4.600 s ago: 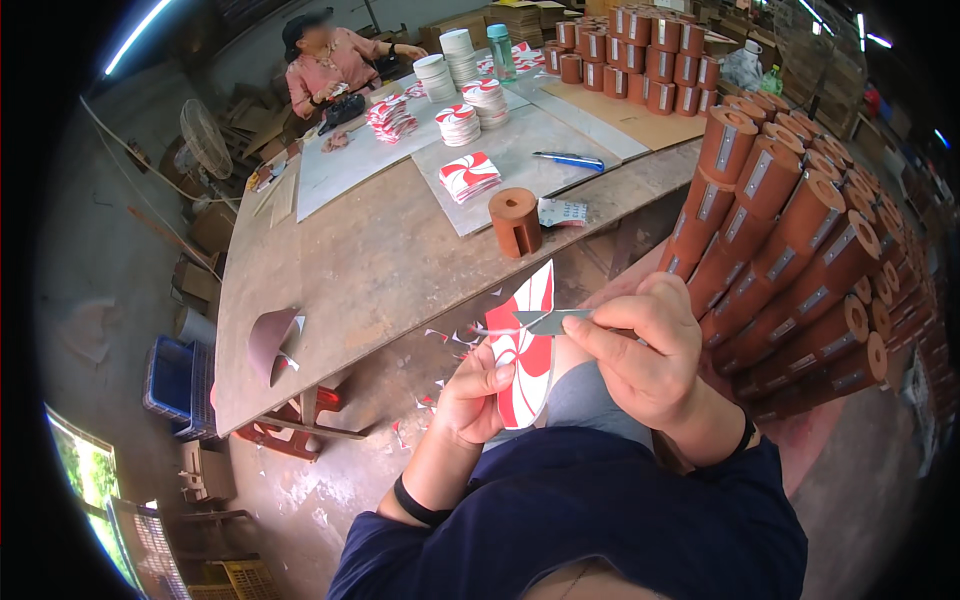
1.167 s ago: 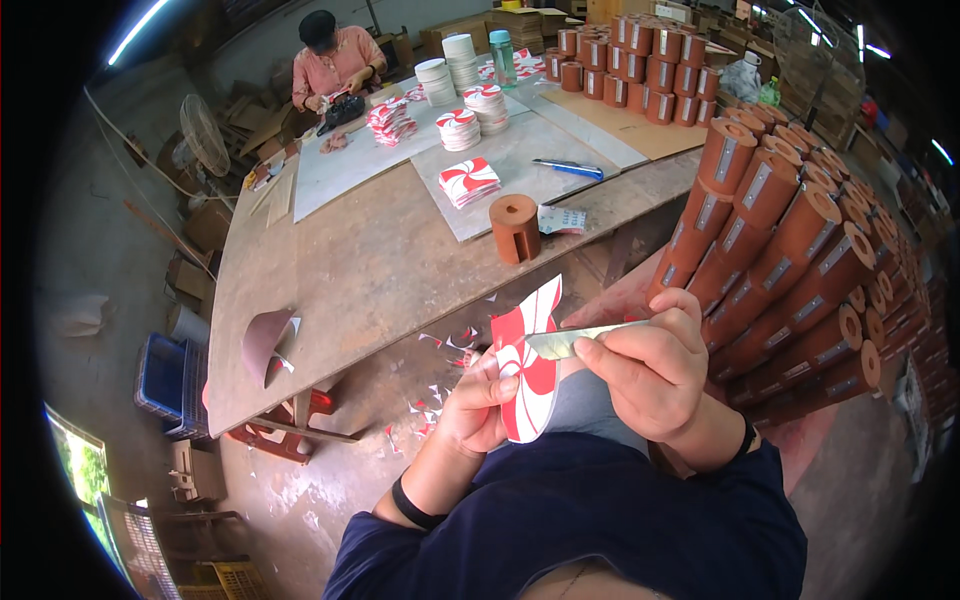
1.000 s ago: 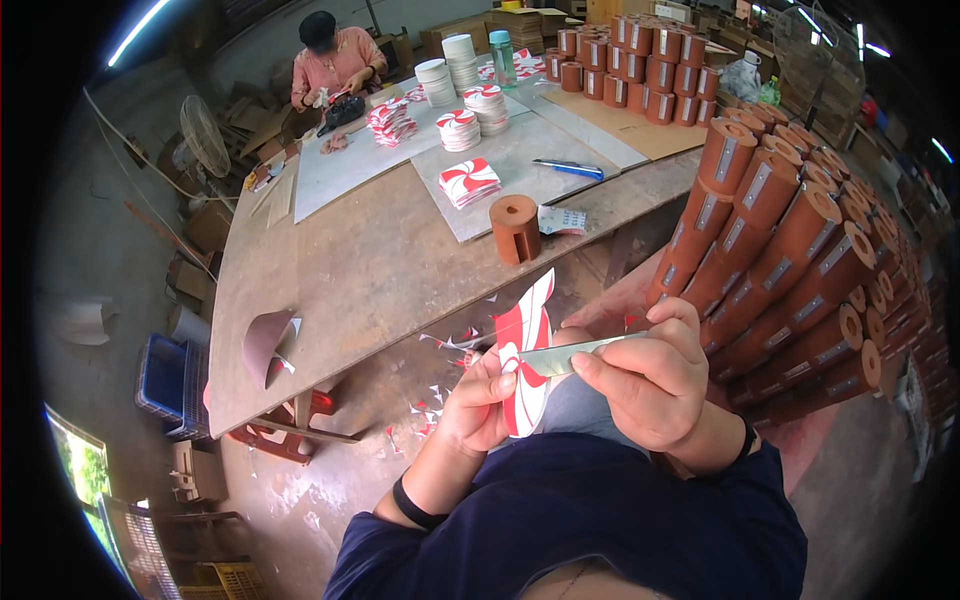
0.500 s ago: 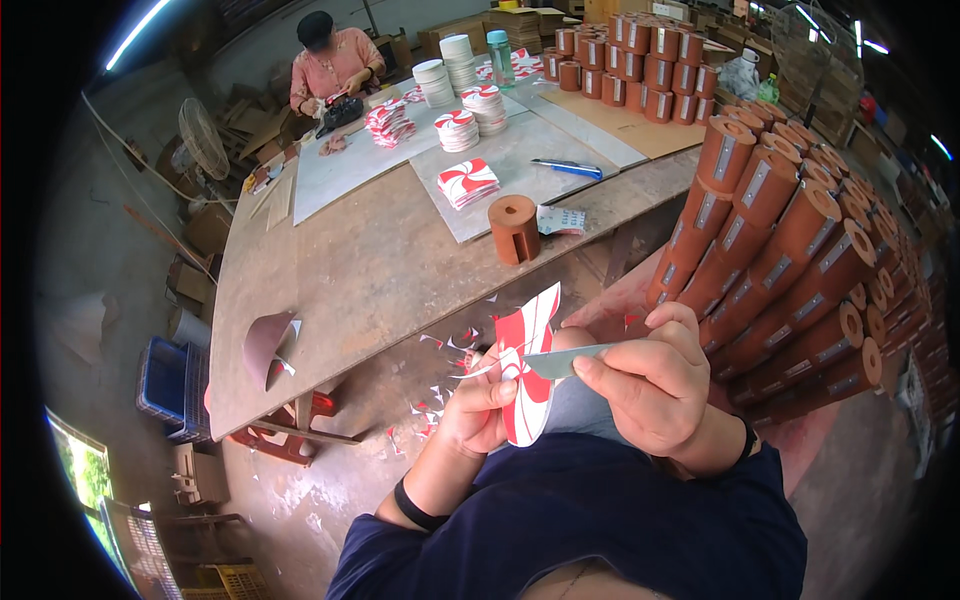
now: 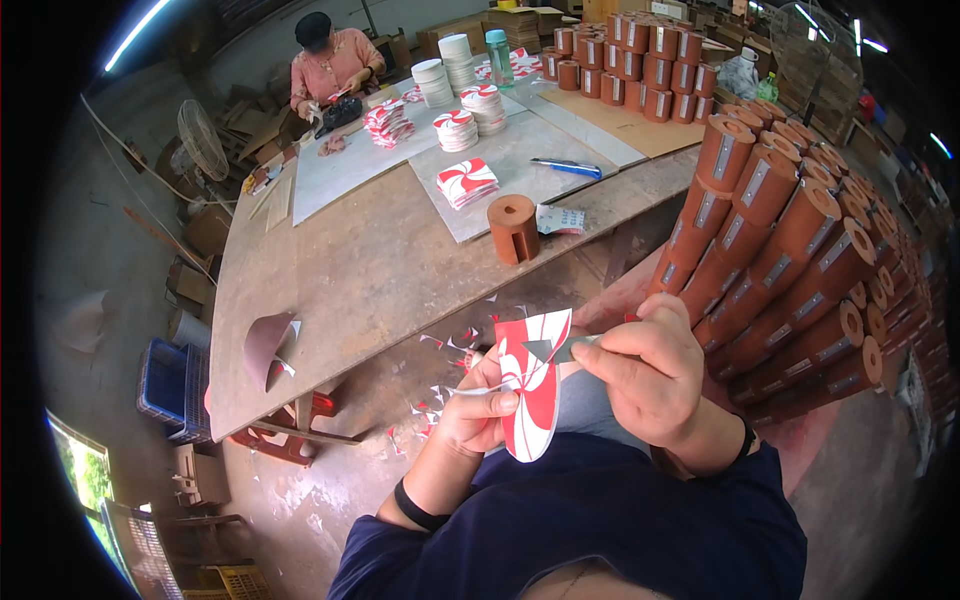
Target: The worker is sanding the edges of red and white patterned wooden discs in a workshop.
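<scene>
My left hand (image 5: 474, 418) pinches a red-and-white swirl-printed sheet (image 5: 534, 418), its thumb on the printed face. The sheet's lower end is rounded and its upper edge looks nearly straight. Between thumb and fingers my right hand (image 5: 652, 372) grips a thin, flat grey blade (image 5: 570, 349). Its dark pointed tip lies over the upper part of the sheet; I cannot tell how deep it goes. A narrow white sliver sticks out on the sheet's left, beside my left hand. Both hands are above my lap, in front of the table edge.
On the table (image 5: 350, 270) stand a slotted brown cylinder (image 5: 513, 230), stacks of swirl-printed pieces (image 5: 467, 182), a blue utility knife (image 5: 566, 168) and a bottle (image 5: 499, 57). Brown cylinders (image 5: 800, 230) are piled at right. Scraps (image 5: 430, 410) litter the floor. Another person (image 5: 340, 70) works across the table.
The printed sheet has turned and shifted slightly down, showing more of its face. My right hand has moved a little left and down, and the blade now lies higher across the sheet.
</scene>
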The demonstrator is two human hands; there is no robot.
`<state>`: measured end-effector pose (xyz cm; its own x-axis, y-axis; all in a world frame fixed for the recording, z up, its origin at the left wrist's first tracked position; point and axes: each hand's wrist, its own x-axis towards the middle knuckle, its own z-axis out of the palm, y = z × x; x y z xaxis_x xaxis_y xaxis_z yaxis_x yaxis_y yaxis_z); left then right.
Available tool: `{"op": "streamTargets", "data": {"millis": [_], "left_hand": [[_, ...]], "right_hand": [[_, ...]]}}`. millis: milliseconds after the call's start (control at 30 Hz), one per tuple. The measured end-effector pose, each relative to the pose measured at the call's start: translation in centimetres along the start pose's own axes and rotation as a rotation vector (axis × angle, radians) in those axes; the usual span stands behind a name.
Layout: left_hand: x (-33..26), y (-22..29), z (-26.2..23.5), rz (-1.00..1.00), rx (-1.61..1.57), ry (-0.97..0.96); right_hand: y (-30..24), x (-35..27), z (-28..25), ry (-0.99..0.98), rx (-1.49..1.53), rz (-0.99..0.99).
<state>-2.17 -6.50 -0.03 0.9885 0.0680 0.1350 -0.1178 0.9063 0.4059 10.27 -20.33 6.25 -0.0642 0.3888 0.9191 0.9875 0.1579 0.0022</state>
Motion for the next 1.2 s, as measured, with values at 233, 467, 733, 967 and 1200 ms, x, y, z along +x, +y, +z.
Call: {"op": "streamTargets", "data": {"millis": [233,467,733,967,1200], "left_hand": [[0.1,0.2,1.0,0.038,0.117,0.075],[0.4,0.5,0.3,0.054,0.221,0.006],[0.7,0.9,-1.2,-0.095,0.063,-0.030],[0.8,0.2,-1.0,0.034,0.080,0.079],[0.7,0.2,-1.1,0.056,0.069,0.142]], "right_hand": [[0.4,-0.2,0.1,-0.009,0.096,0.040],[0.5,-0.8,0.3,-0.020,0.249,0.183],[0.2,-1.1,0.7,0.032,0.392,0.353],[1.0,-1.1,0.9,0.059,0.160,0.120],[0.9,-1.2,0.9,0.040,0.144,0.139]]}}
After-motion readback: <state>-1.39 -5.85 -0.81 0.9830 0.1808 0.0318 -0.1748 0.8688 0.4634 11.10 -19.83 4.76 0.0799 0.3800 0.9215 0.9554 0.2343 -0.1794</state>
